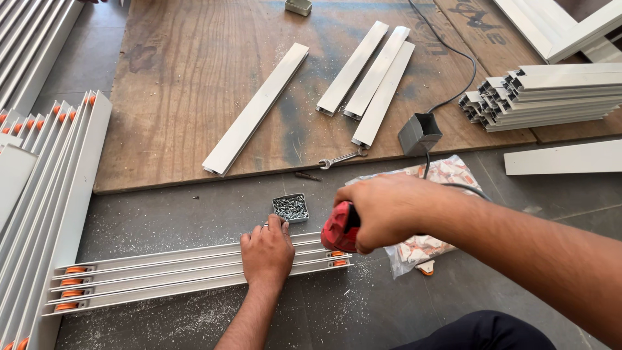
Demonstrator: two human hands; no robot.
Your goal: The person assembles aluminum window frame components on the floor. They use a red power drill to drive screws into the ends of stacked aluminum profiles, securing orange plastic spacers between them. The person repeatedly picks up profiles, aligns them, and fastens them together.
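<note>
My left hand [267, 254] lies flat, fingers together, pressing down on the rails [188, 272] on the floor, just in front of the board's [188, 84] near edge. My right hand [389, 210] is clamped round a red drill [340, 227], set at the rails' right end, where orange rollers [339, 262] show. A screw box [290, 207] sits just beyond my left fingertips. A spanner [341, 158] rests at the board's near edge.
</note>
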